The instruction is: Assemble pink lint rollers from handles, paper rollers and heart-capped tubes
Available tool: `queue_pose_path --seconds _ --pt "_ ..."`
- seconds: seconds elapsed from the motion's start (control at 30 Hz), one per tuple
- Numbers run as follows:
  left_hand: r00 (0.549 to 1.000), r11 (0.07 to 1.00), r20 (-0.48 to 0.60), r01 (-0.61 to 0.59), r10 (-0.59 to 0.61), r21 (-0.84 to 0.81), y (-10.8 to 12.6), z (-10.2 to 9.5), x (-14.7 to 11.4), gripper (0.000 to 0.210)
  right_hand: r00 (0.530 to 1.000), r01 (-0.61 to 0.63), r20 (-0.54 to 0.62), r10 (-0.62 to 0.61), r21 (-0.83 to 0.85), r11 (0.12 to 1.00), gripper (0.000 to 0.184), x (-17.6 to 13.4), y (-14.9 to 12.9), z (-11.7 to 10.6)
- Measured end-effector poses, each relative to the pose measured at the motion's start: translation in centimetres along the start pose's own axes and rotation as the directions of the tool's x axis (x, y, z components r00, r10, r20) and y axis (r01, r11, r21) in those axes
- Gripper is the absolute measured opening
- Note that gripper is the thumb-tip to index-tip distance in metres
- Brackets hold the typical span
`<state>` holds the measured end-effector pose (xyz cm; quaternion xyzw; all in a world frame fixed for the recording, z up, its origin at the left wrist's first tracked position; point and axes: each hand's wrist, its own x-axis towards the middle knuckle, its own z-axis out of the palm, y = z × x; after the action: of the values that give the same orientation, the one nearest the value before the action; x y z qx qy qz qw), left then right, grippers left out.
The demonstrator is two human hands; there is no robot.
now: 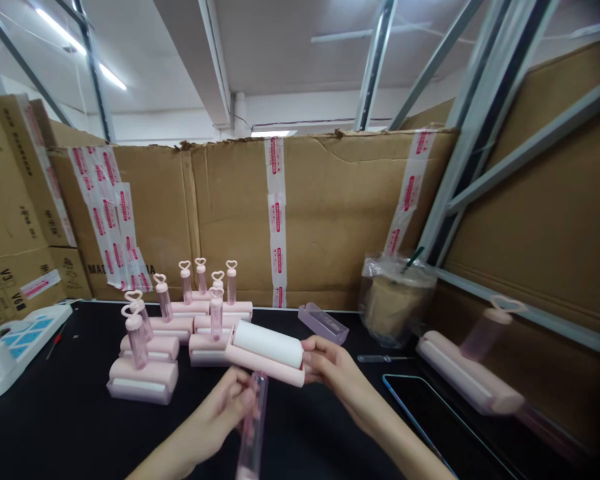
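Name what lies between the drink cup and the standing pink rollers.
In the head view, a clear pink cover lies on the black table between the cup and the rollers.

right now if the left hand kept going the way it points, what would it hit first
Probably the pink roller head held by the right hand; the left hand, gripping a clear pink handle, points toward it, though depth is unclear.

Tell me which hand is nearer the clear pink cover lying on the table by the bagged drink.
Right. The right hand, gripping the roller head, sits just below the clear pink cover; the left hand, holding the translucent handle, is farther down-left.
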<state>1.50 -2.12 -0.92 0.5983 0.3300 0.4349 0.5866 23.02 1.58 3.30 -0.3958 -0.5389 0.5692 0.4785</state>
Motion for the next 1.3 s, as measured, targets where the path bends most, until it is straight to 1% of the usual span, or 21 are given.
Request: queue_pose_path --seconds 0.07,0.13,0.2,0.27,0.3,0.33,0.37,0.4,0.43,0.47,0.5,0.57,0.63,0.7,0.73,0.87,0.97,1.03,1.1,1.2,1.3 --pt "0.994 0.996 0.064 0.084 -0.085 0.021 -0.1 -0.4 0.3 0.061 0.997 -0.073 0.024 0.074 -0.038 0.997 0.02 0.4 0.4 -0.6" --pt "0.982 0.981 0.077 0.166 -0.174 0.104 -0.4 -0.9 0.8 0.074 0.99 -0.135 0.032 0.139 -0.098 0.986 0.016 0.7 0.6 -0.9" --pt "0.964 0.939 0.038 0.248 -0.264 0.237 -0.4 -1.5 1.2 0.083 0.983 -0.177 0.028 0.183 -0.153 0.972 0.015 0.8 0.9 -1.1" --pt "0.95 0.846 -0.091 0.307 -0.298 0.436 0.0 -2.1 1.3 0.085 0.979 -0.192 0.027 0.2 -0.187 0.964 0.014 0.9 1.2 -1.1" --pt "0.947 0.767 -0.197 0.321 -0.254 0.555 0.3 -2.3 1.2 0.082 0.979 -0.192 0.028 0.202 -0.198 0.961 0.013 1.0 1.3 -1.1" --pt "0.94 0.668 -0.304 0.325 -0.153 0.669 0.7 -2.4 1.1 0.076 0.979 -0.192 0.031 0.203 -0.212 0.958 0.011 1.1 1.5 -1.1" --pt "0.927 0.565 -0.376 0.318 -0.015 0.761 1.1 -2.6 1.0 0.07 0.978 -0.191 0.037 0.204 -0.226 0.955 0.01 1.1 1.8 -1.0" --pt "0.909 0.482 -0.399 0.297 0.123 0.824 1.5 -2.6 0.8 0.064 0.978 -0.188 0.048 0.205 -0.24 0.952 0.008 1.2 2.0 -0.8" --pt "0.896 0.439 -0.381 0.254 0.229 0.862 1.8 -2.6 0.7 0.056 0.976 -0.185 0.063 0.208 -0.253 0.95 0.007 1.2 2.3 -0.6" --pt "0.897 0.44 -0.336 0.188 0.288 0.878 2.0 -2.6 0.6 0.049 0.974 -0.182 0.083 0.21 -0.264 0.947 0.007 1.2 2.6 -0.3" --pt "0.913 0.476 -0.277 0.109 0.299 0.873 2.0 -2.5 0.5 0.041 0.971 -0.178 0.105 0.213 -0.273 0.945 0.007 1.1 3.0 0.1" --pt "0.967 0.589 -0.153 0.004 0.204 0.808 1.7 -2.0 0.5 0.037 0.966 -0.168 0.145 0.216 -0.287 0.943 0.009 0.8 3.7 1.0" --pt "0.999 0.672 -0.04 0.009 0.032 0.741 1.2 -1.5 0.3 0.045 0.962 -0.149 0.177 0.208 -0.297 0.943 0.011 0.4 4.4 1.9" --pt "0.994 0.697 0.039 0.042 -0.101 0.715 0.8 -1.1 0.3 0.045 0.959 -0.124 0.207 0.194 -0.31 0.943 0.012 0.0 4.7 2.4" --pt "0.988 0.703 0.065 0.053 -0.14 0.709 0.7 -0.9 0.2 0.044 0.957 -0.108 0.221 0.185 -0.32 0.941 0.012 -0.2 4.7 2.6" --pt "0.971 0.752 0.11 0.092 -0.213 0.653 0.6 -0.9 0.3 0.046 0.943 -0.032 0.3 0.148 -0.359 0.933 0.013 -1.0 3.3 2.6" --pt "0.971 0.787 0.131 0.081 -0.202 0.612 0.7 -1.1 0.4 0.051 0.9 0.004 0.413 0.142 -0.334 0.943 0.02 -1.4 2.2 2.4" --pt "0.968 0.805 0.168 0.054 -0.188 0.591 0.7 -1.3 0.5 0.049 0.863 -0.019 0.481 0.152 -0.271 0.962 0.026 -1.5 2.1 2.2" --pt "0.965 0.817 0.194 0.033 -0.176 0.576 0.7 -1.3 0.5 0.045 0.845 -0.063 0.511 0.157 -0.197 0.978 0.031 -1.4 2.6 2.2" --pt "0.964 0.814 0.201 0.026 -0.174 0.58 0.8 -1.3 0.4 0.043 0.865 -0.099 0.479 0.152 -0.134 0.986 0.036 -1.1 3.6 2.3" --pt "0.965 0.806 0.201 0.017 -0.168 0.591 1.1 -1.3 0.3 0.043 0.889 -0.068 0.44 0.125 -0.143 0.987 0.031 -0.9 4.1 2.6"
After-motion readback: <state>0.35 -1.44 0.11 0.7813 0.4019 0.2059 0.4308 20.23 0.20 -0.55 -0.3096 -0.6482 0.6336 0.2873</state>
